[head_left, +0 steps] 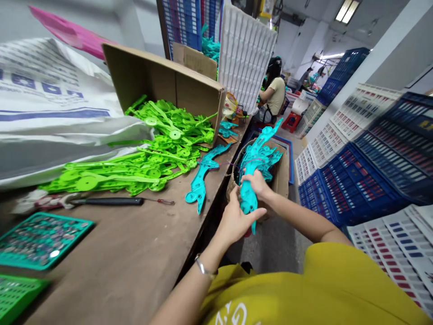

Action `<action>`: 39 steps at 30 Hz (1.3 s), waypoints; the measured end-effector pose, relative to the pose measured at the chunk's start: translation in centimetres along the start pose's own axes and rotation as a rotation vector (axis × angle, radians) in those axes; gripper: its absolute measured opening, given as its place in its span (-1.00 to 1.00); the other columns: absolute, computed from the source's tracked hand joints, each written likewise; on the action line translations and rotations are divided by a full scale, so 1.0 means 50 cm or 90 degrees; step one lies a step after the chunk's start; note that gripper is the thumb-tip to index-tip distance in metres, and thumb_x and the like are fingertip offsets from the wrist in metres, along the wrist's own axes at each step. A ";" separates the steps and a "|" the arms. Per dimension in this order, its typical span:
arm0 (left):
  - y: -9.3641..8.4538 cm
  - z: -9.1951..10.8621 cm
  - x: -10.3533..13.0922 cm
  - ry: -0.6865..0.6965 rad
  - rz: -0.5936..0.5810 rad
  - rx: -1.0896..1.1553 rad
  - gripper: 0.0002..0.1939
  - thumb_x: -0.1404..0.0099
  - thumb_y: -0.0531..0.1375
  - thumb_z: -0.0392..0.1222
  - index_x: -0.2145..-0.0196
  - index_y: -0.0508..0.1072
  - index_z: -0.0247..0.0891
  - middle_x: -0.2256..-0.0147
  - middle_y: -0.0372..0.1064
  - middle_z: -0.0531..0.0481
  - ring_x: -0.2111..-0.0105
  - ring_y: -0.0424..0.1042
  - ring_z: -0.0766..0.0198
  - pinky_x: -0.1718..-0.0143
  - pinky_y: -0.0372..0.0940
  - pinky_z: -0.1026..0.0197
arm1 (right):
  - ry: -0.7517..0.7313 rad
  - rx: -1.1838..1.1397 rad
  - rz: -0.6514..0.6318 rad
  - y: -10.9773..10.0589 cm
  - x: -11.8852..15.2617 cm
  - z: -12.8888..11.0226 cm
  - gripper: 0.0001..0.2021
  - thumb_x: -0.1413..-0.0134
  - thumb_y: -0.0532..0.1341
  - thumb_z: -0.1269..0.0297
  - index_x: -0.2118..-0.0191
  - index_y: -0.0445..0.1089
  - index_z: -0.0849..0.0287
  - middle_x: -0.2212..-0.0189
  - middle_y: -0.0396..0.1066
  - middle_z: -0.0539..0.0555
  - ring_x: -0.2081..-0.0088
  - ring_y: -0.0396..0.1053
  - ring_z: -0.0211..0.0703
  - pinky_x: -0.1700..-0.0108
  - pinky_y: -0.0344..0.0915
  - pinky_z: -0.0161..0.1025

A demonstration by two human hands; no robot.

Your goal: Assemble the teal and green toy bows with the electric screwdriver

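Beside the table, the left hand and the right hand both hold one long blue toy part. The left hand grips its low end, with the thumb on top. The right hand grips it higher up, near the middle. The long blue toy part is tilted, and its thin tip points up and away, over an open box next to the table. That box has a heap of blue bits in it.

On the table, near the edge by the hands, lies a loose blue part. Farther in on the table is a big pile of bright green parts. Some of them spill out of a brown box. A black stick and a small red stick lie on the table in front of the pile. On the near left of the table sit a tray of tiny bits and a green basket. Past the far end of the table, a person sits.
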State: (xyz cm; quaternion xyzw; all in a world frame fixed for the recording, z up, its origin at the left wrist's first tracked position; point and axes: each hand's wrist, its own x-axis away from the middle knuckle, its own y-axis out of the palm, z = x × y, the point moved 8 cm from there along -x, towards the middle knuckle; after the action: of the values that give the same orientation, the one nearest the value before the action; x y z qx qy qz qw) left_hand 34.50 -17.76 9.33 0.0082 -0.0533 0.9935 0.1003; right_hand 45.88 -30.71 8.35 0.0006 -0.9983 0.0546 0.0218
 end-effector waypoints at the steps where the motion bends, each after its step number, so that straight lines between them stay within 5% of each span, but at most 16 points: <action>1: 0.017 -0.004 -0.004 -0.022 -0.007 -0.012 0.18 0.02 0.50 -0.03 -0.41 -0.01 -0.26 -0.21 0.37 -0.32 -0.15 0.44 -0.08 -0.17 0.33 -0.07 | -0.001 0.000 0.008 0.013 0.018 0.012 -0.72 0.16 0.29 0.20 0.23 0.39 0.09 0.48 0.40 -0.09 0.48 0.32 -0.22 0.40 0.35 -0.23; 4: 0.028 -0.028 -0.010 -0.061 0.042 -0.051 0.18 0.07 0.43 -0.26 -0.42 -0.03 -0.25 -0.20 0.37 -0.30 -0.06 0.48 -0.05 -0.08 0.36 -0.03 | -0.009 0.012 -0.009 0.025 0.045 0.026 -0.71 0.20 0.35 0.22 0.25 0.39 0.08 0.39 0.44 -0.06 0.32 0.40 -0.17 0.27 0.42 -0.23; 7: -0.001 -0.056 -0.009 -0.080 0.129 -0.054 -0.14 -0.02 0.29 -0.28 -0.30 0.18 -0.26 0.08 0.48 -0.12 0.21 0.50 0.12 0.11 0.36 0.07 | 0.031 0.050 -0.131 0.006 0.025 0.035 -0.74 0.20 0.36 0.19 0.30 0.41 0.12 0.35 0.49 0.02 0.27 0.47 -0.08 0.25 0.48 -0.15; 9: -0.023 -0.068 -0.012 -0.081 0.164 -0.026 -0.31 -0.04 0.25 -0.22 -0.17 0.29 -0.26 0.29 0.44 0.03 0.36 0.41 0.21 0.22 0.32 0.13 | 0.042 0.081 -0.133 -0.045 -0.014 0.038 -0.76 0.16 0.30 0.22 0.28 0.41 0.14 0.28 0.51 0.07 0.26 0.50 -0.05 0.24 0.50 -0.10; 11: -0.036 -0.072 -0.022 -0.070 0.156 0.050 -0.38 0.00 0.26 -0.17 -0.07 0.36 -0.25 0.41 0.35 0.12 0.43 0.32 0.26 0.30 0.27 0.17 | 0.017 0.109 -0.046 -0.118 -0.063 0.036 -0.71 0.18 0.26 0.31 0.21 0.39 0.12 0.15 0.50 0.09 0.18 0.49 -0.09 0.15 0.49 -0.11; 15: -0.028 -0.081 -0.047 -0.133 0.035 0.321 -0.39 0.11 0.32 -0.13 0.04 0.44 -0.24 0.41 0.37 0.12 0.45 0.31 0.32 0.37 0.24 0.24 | 0.013 0.176 0.023 -0.204 -0.129 0.055 -0.48 0.31 0.30 0.47 0.07 0.40 0.12 -0.04 0.47 0.14 0.17 0.44 -0.20 0.08 0.46 -0.17; 18: -0.012 -0.074 -0.051 -0.185 -0.092 0.458 -0.44 0.13 0.39 -0.15 0.10 0.47 -0.25 0.33 0.43 0.05 0.45 0.33 0.34 0.42 0.25 0.26 | 0.041 0.205 -0.071 -0.191 -0.139 0.087 -0.33 0.48 0.41 0.54 0.04 0.47 0.12 0.07 0.56 0.10 0.34 0.43 -0.26 0.21 0.48 -0.18; 20: -0.007 -0.063 -0.047 -0.191 -0.167 0.523 -0.46 0.08 0.40 -0.16 0.09 0.48 -0.26 0.30 0.44 0.01 0.43 0.34 0.35 0.41 0.27 0.25 | 0.055 0.218 -0.130 -0.173 -0.140 0.106 -0.42 0.54 0.47 0.50 0.17 0.53 0.15 0.29 0.59 0.02 0.43 0.42 -0.26 0.28 0.48 -0.20; 24: -0.007 -0.046 -0.031 -0.186 -0.275 0.613 -0.44 -0.04 0.37 -0.17 -0.04 0.47 -0.26 0.24 0.46 -0.06 0.40 0.34 0.32 0.37 0.30 0.23 | 0.021 0.237 -0.067 -0.192 -0.168 0.105 -0.87 0.16 0.37 0.30 0.38 0.51 0.17 0.55 0.47 -0.06 0.45 0.41 -0.25 0.22 0.48 -0.19; 28: -0.018 -0.051 -0.023 -0.190 -0.302 0.649 -0.42 -0.09 0.33 -0.16 -0.09 0.45 -0.27 0.23 0.47 -0.09 0.40 0.34 0.32 0.36 0.31 0.21 | -0.026 0.250 0.031 -0.237 -0.195 0.083 -0.80 0.13 0.25 0.46 0.29 0.49 0.15 0.32 0.56 0.02 0.23 0.48 -0.18 -0.07 0.42 -0.07; 34: -0.023 -0.059 -0.017 -0.195 -0.301 0.650 -0.43 -0.08 0.32 -0.16 -0.07 0.44 -0.31 0.23 0.48 -0.11 0.41 0.34 0.32 0.35 0.33 0.20 | -0.002 0.245 -0.133 -0.159 -0.158 0.094 -0.43 0.38 0.25 0.63 0.10 0.54 0.17 0.00 0.58 0.11 0.33 0.45 -0.25 0.05 0.46 -0.11; 39: -0.035 -0.058 -0.014 -0.190 -0.281 0.648 -0.46 -0.07 0.32 -0.17 -0.03 0.47 -0.32 0.24 0.49 -0.11 0.43 0.34 0.31 0.38 0.34 0.20 | 0.028 0.226 -0.231 -0.095 -0.140 0.109 -0.65 0.32 0.47 0.36 0.25 0.57 0.21 0.44 0.58 0.01 0.47 0.44 -0.21 0.32 0.43 -0.23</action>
State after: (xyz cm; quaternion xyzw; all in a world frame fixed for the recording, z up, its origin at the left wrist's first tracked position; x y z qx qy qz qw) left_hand 35.50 -15.90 6.59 0.2066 0.4210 0.8377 0.2799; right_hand 52.64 -36.03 3.17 0.1825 -0.9558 0.2244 0.0526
